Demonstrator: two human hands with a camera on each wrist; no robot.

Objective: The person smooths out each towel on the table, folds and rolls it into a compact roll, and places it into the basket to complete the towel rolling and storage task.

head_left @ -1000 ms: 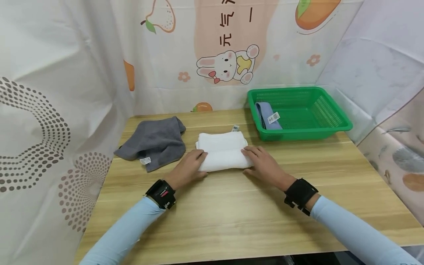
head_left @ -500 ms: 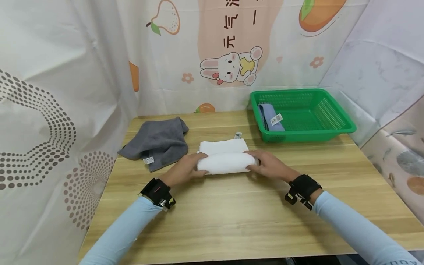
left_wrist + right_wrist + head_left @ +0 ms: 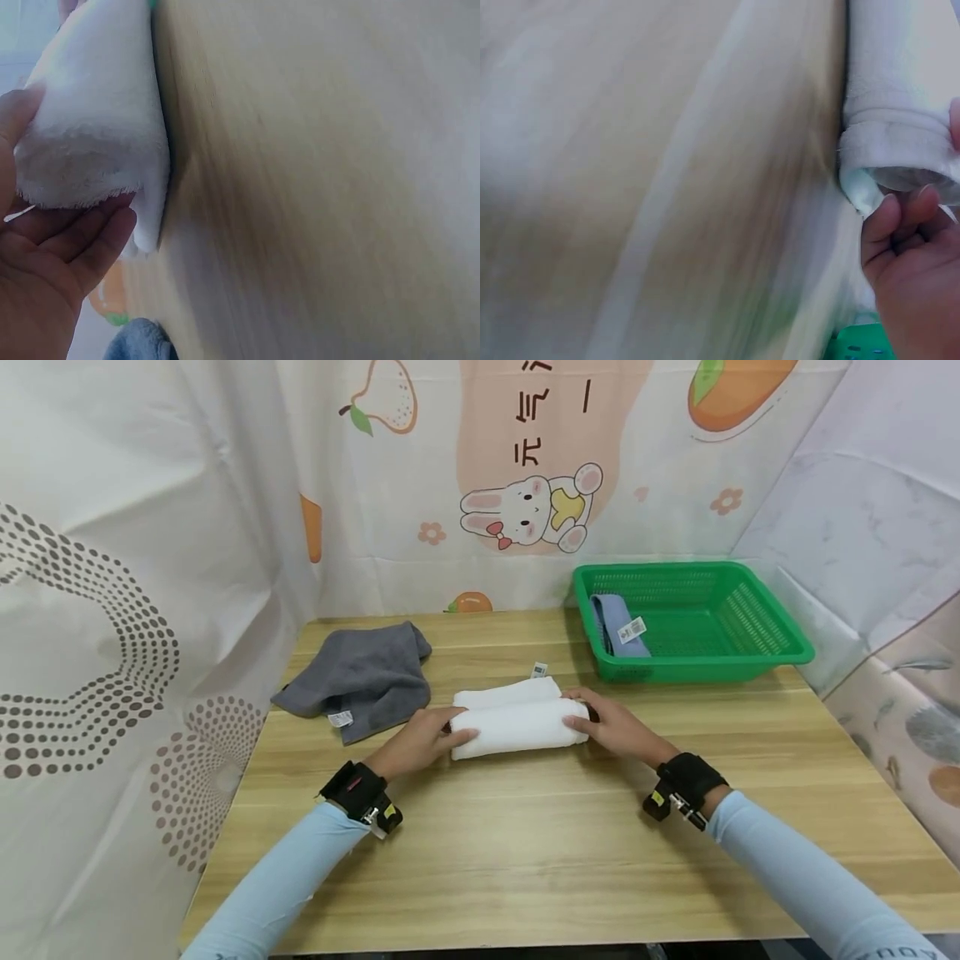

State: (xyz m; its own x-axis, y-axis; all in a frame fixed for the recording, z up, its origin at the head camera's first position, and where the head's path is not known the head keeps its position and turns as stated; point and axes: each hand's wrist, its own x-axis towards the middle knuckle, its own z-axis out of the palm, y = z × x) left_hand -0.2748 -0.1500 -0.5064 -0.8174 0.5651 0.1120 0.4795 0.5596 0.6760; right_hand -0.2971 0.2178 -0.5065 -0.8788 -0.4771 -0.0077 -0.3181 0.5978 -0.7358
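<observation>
A white towel (image 3: 517, 727) lies in the middle of the wooden table, its near part folded over into a thick roll and a flat strip showing behind. My left hand (image 3: 420, 742) grips the roll's left end, thumb on top and fingers under the fold. At the opposite end my right hand (image 3: 618, 727) holds the roll the same way, thumb on its near side. In the left wrist view the towel's fuzzy end (image 3: 82, 165) rests against the curled fingers (image 3: 90, 240). The right wrist view shows fingertips (image 3: 922, 202) at the hollow end of the roll.
A crumpled grey towel (image 3: 367, 677) with a label lies to the left. At the back right stands a green basket (image 3: 697, 668) holding a folded blue-grey cloth (image 3: 618, 622). Printed curtains (image 3: 390, 527) hang behind and beside the table (image 3: 480, 877).
Both hands have lifted the towel's near part and turned it over away from the body, forming a thicker roll. The thumbs now lie on top, and less of the flat part shows behind.
</observation>
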